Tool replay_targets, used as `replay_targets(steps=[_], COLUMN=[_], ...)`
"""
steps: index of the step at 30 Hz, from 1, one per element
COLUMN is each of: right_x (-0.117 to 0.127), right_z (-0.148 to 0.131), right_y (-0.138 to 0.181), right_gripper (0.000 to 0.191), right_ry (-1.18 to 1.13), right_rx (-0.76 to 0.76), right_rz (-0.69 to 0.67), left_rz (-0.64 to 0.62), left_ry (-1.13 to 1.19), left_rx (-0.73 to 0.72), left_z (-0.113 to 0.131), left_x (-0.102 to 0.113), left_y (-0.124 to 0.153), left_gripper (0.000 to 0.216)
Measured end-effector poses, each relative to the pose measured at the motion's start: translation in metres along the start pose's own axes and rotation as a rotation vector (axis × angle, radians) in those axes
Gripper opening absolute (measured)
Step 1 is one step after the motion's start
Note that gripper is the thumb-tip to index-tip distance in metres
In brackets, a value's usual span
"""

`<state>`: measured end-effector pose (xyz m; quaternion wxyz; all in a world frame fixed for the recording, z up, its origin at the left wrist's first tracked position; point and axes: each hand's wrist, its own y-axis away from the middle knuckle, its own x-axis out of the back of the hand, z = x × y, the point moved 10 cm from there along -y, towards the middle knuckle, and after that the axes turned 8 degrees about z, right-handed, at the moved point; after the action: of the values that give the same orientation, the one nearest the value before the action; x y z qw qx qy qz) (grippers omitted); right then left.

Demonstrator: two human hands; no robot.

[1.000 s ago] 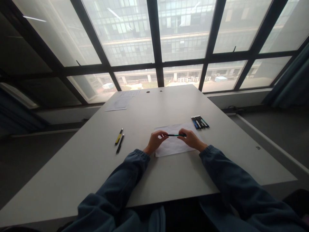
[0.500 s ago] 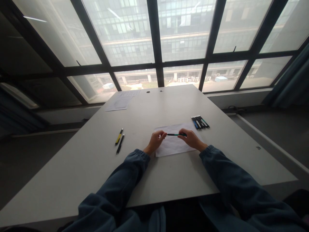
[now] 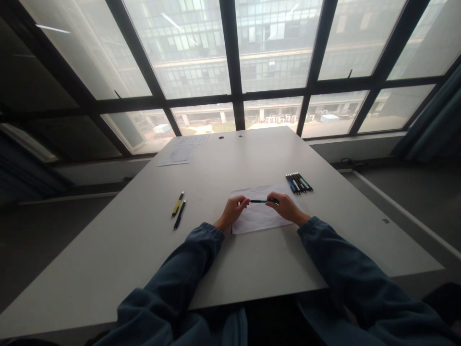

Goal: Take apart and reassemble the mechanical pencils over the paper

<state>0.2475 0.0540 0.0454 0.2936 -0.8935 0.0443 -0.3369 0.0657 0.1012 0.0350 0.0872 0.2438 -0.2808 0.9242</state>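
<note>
A thin dark pen with a green end (image 3: pixel 260 201) is held level between my two hands, just above a white sheet of paper (image 3: pixel 257 218) on the grey table (image 3: pixel 151 240). My left hand (image 3: pixel 233 210) pinches the pen's left end with closed fingers. My right hand (image 3: pixel 284 207) grips its right end, fingers curled round it. Both wrists rest near the sheet's front corners.
A row of several pens (image 3: pixel 298 182) lies right of the sheet. A yellow pen (image 3: pixel 177 204) and a black pen (image 3: pixel 179 214) lie to the left. Another printed sheet (image 3: pixel 178 154) sits far back left near the window. The table's front edge is close to my body.
Almost nothing has moved; my left fingers have shifted slightly on the pen's end.
</note>
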Motion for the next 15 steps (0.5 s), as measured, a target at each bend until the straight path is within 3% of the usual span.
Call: replay_targets(steps=[10,15], right_x=[0.0073,0.0049], right_z=[-0.0052,-0.005], right_y=[-0.0022,-0.0018], right_gripper=[0.025,0.009], right_ry=[-0.089,-0.068], right_rx=[0.034,0.042], right_rz=[0.067,0.039], left_rz=[0.058,0.08], left_ry=[0.007,0.024], left_rx=[-0.033,-0.042], left_z=[0.0087,0.0075], left_x=[0.0083,0.0097], left_y=[0.0005,0.0012], left_gripper=[0.026,0.023])
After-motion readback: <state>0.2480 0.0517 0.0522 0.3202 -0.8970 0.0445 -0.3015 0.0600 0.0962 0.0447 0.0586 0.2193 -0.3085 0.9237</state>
